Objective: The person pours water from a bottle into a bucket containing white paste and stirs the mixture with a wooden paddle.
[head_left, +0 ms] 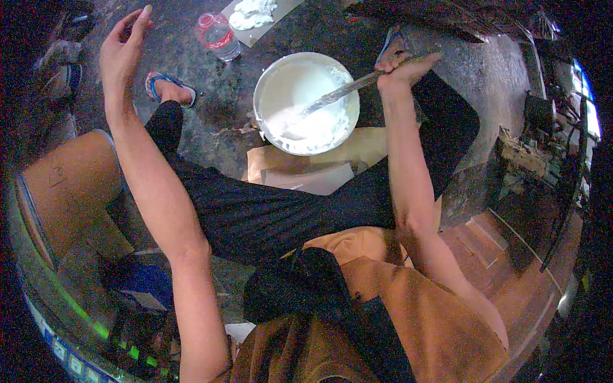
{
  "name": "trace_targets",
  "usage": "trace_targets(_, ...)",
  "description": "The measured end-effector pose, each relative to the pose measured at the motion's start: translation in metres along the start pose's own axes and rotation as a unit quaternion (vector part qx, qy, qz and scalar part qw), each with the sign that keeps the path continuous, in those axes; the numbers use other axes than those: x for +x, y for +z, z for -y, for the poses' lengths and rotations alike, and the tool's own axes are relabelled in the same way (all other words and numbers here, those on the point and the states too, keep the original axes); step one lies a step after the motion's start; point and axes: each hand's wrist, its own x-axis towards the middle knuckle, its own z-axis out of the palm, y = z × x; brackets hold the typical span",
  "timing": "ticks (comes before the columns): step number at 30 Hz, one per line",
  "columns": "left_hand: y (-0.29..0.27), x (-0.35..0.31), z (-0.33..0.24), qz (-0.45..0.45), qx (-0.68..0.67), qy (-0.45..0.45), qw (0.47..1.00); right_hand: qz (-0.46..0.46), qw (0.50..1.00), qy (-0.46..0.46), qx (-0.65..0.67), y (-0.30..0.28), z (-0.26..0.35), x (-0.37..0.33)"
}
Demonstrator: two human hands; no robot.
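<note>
A round white bucket (pixel 257 102) stands on the floor in front of me, with thick white paste (pixel 290 118) in it and smears up its inner wall. My right hand (pixel 403 71) is closed around the upper end of a long flat stick (pixel 348 88). From there the stick slants down to the left, over the bucket's right rim, and its lower end meets the paste. Raised at the upper left, my left hand (pixel 123 54) holds nothing; its fingers are loosely bent and apart. A clear plastic bottle (pixel 220 39) with a red label is beyond the bucket.
Behind the bottle, a white lump (pixel 253 13) lies on a pale board (pixel 271 29). Brown cardboard (pixel 364 143) lies between the bucket and my legs. My sandalled foot (pixel 171 89) is left of the bucket. A large cardboard box (pixel 70 191) stands at the left; wood scraps (pixel 530 153) lie at right.
</note>
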Motion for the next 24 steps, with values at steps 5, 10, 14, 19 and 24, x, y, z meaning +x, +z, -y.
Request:
trace_targets(5, -0.001, 0.000, 0.002, 0.000, 0.003, 0.015, 1.000, -0.003, 0.999, 0.014, 0.033, 0.004, 0.012, -0.003)
trace_targets(10, 0.001, 0.000, 0.002, 0.002, -0.010, 0.023, 1.000, -0.059, 0.998, -0.031, -0.020, -0.011, 0.024, 0.018)
trace_targets(14, 0.001, -0.001, 0.007, -0.011, -0.032, 0.025, 0.999, -0.055, 0.997, 0.042, 0.033, -0.010, 0.033, 0.009)
trace_targets(19, 0.004, 0.000, 0.001, 0.001, -0.010, 0.019, 1.000, -0.060, 0.998, 0.013, 0.032, -0.035, 0.040, 0.036)
trace_targets(24, 0.002, 0.002, 0.004, 0.006, 0.007, 0.023, 1.000, -0.009, 1.000, -0.015, -0.023, -0.035, 0.060, 0.022)
